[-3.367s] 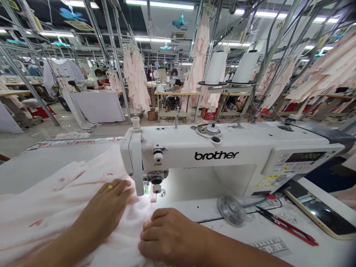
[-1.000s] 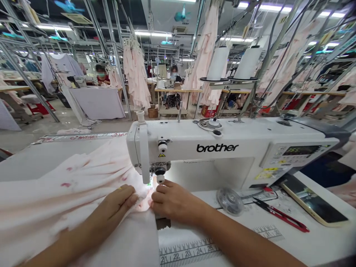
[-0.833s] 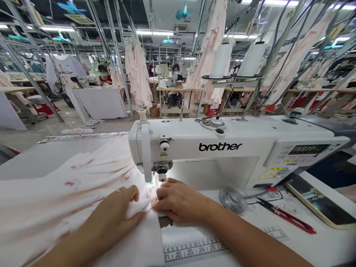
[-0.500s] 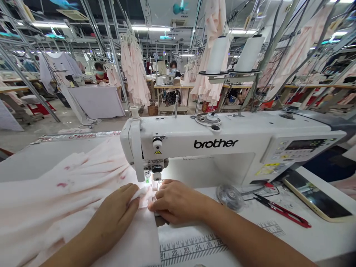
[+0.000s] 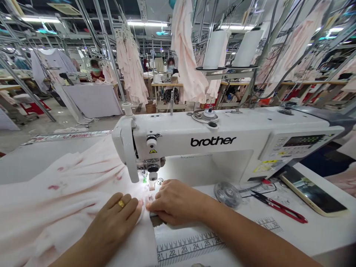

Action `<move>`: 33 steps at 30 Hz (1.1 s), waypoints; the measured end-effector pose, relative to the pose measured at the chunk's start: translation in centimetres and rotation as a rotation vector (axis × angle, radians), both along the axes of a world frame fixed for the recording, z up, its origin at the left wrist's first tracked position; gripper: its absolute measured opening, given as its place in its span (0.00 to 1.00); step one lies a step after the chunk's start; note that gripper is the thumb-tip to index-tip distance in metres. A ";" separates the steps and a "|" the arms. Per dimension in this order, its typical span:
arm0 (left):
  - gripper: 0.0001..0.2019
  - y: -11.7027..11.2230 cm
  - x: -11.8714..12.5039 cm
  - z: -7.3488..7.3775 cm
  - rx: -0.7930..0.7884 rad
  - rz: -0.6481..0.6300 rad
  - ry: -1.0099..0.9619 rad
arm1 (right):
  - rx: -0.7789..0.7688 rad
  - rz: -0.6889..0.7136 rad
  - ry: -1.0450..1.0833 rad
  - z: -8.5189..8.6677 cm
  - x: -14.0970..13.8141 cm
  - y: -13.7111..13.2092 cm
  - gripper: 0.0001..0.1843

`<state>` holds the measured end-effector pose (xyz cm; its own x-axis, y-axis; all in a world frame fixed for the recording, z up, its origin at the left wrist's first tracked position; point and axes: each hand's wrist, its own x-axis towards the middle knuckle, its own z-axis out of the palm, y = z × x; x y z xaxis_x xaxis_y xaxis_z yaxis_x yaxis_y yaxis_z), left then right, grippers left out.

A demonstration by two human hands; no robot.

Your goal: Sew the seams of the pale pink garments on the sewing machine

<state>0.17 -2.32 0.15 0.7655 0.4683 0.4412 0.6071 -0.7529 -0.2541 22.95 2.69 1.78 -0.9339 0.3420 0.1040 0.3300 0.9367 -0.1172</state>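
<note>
Pale pink fabric with small darker pink prints lies in folds over the left of the sewing table, its edge running under the needle area of a white Brother sewing machine. My left hand, a gold ring on one finger, presses bent fingers onto the cloth just in front of the needle; its thumb tip meets a small raised fold. Close beside it, my right hand is closed, its thumb and forefinger at the fabric's right edge. A dark metal piece shows partly beneath that hand. The presser foot is mostly hidden.
Right of my hands lie a clear round bobbin case, red-handled thread snips and a phone. A printed ruler runs along the table front. Thread cones stand above the machine. Beyond are hanging pink garments and co-workers.
My left hand has lowered and its fingers now rest on the cloth, where before it pinched up a fold. My right hand stays nearly in place. The whole view has shifted slightly.
</note>
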 end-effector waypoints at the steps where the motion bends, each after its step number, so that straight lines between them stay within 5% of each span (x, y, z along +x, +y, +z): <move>1: 0.14 0.1 0.0 0.2 0.009 -0.030 0.014 | 0.000 -0.001 -0.001 0.0 0.0 0.0 0.05; 11: 0.15 0.7 -1.0 0.3 -0.310 -0.068 -0.182 | -0.028 -0.005 0.050 -0.2 0.1 0.0 0.05; 18: 0.19 0.5 -0.4 0.3 -0.208 -0.088 -0.134 | 0.078 -0.066 0.130 -1.1 0.0 0.2 0.15; 25: 0.21 0.3 -0.8 -0.3 -0.239 -0.065 -0.107 | 0.012 -0.054 0.205 -0.8 -0.4 -0.3 0.10; 33: 0.24 3.2 -1.4 -0.4 -0.319 -0.088 -0.063 | 0.046 -0.211 0.191 -1.1 -0.9 0.0 0.08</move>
<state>-1.25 0.84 -0.22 0.7850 0.5241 0.3304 0.5434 -0.8385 0.0390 22.01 2.66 0.72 -0.8047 0.5173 0.2913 0.4939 0.8556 -0.1548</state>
